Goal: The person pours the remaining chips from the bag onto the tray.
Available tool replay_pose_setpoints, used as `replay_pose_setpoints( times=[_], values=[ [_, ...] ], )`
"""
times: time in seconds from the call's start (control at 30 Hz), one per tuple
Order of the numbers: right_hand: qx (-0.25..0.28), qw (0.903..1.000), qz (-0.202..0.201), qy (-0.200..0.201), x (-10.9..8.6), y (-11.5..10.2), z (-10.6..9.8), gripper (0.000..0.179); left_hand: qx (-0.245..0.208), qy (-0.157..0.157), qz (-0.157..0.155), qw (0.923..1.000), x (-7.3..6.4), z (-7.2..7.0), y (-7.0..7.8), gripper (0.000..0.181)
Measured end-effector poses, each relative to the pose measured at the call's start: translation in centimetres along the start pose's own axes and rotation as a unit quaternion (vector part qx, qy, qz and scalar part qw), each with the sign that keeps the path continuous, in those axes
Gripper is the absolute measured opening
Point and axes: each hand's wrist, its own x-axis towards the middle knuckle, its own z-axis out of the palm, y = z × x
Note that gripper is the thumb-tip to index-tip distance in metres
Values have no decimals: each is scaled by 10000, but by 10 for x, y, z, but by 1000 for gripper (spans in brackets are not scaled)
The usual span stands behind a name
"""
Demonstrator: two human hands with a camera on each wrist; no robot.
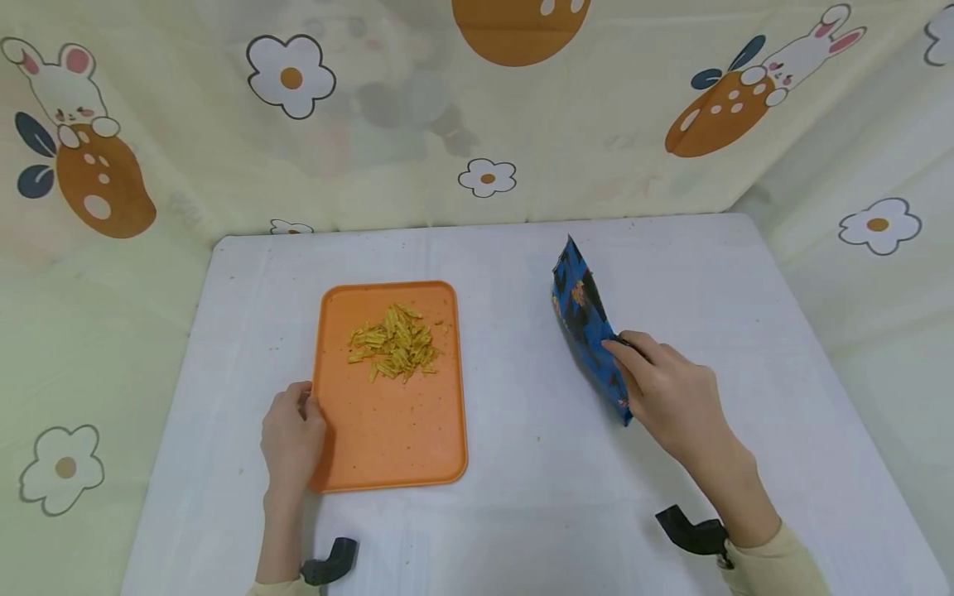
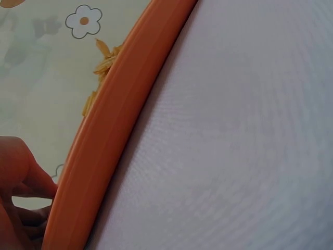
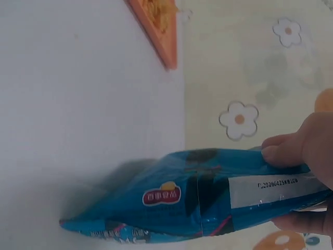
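An orange tray point(image 1: 395, 439) lies on the white table, with a heap of yellow snack sticks point(image 1: 398, 341) in its upper half. My left hand point(image 1: 293, 434) holds the tray's left edge, fingers bent at the rim. From the left wrist, the tray's side wall point(image 2: 109, 135) crosses the view, with the fingers at its lower end. To the right of the tray, my right hand point(image 1: 674, 397) pinches a blue snack bag point(image 1: 585, 319) between thumb and fingers. The bag point(image 3: 208, 192) is tilted and looks rather flat, with a printed white strip on its side; its inside is hidden.
Small crumbs dot the tray and the white tabletop point(image 1: 522, 497). A patterned cloth point(image 1: 387, 165) with flowers and rabbits hangs behind the table and along both sides. Black curved wrist mounts point(image 1: 693, 534) sit at both wrists.
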Motion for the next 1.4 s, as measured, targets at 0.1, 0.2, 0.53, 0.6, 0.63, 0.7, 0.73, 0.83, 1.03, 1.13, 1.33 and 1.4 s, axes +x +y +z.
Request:
replay_pose_setpoints(
  times=[0.1,0.2,0.53,0.6,0.63,0.7,0.73,0.83,1.03,1.13,1.33,1.4],
  values=[
    [-1,10000,-48,-25,3,-10,4,36,-15,13,-15,10000,0,-1,0,34],
    [-22,10000,-43,-41,6,-20,10,33,-36,18,-32,10000,-1,-2,-1,35],
    [-148,9963,-90,-841,6,-61,29,28,-103,69,47,9999,-2,2,-2,35],
    [-208,9936,-89,-1106,4,-72,34,27,-99,92,82,9999,-1,2,-2,34],
    [-235,9923,-90,-1210,2,-78,37,27,-92,93,101,9999,-1,2,-3,34],
    [-287,9897,-88,-1401,-2,-87,43,28,-77,90,130,9998,-2,3,-3,33],
    [-296,9887,-77,-1466,-4,-92,46,29,-83,96,148,9998,-2,4,-3,33],
    [-240,9880,68,-1527,-10,-103,58,31,-96,65,149,9998,-2,5,-4,33],
    [113,9914,608,-1155,-19,-117,82,33,-114,94,184,9997,-4,5,-3,33],
    [172,9921,752,-989,-23,-122,94,29,-99,108,235,9996,-4,4,-3,32],
    [229,9941,877,-593,-31,-124,111,24,-111,88,235,9996,-4,4,-3,32],
    [246,9948,884,-446,-32,-123,117,21,-120,91,229,9996,-3,3,-2,33]
  ],
)
